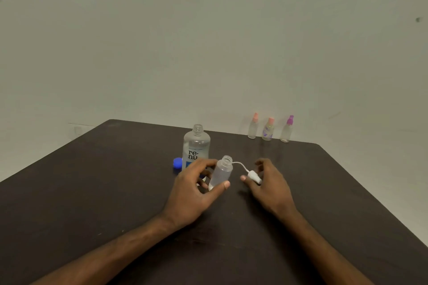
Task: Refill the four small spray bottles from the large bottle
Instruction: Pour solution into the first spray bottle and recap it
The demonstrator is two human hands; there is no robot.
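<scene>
Frosted small plastic spray bottle [221, 173], uncapped, tilts over the dark desk [92, 192] in my left hand [192, 192] while my right hand [268, 183] pinches its white pump head [253, 177]; I judge that the tilt could spill it, or my knuckles topple the open clear large bottle [196, 146] just behind.

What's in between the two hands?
In the head view, the open small bottle, held by the left hand, and the thin white tube of the spray top in the right hand.
</scene>
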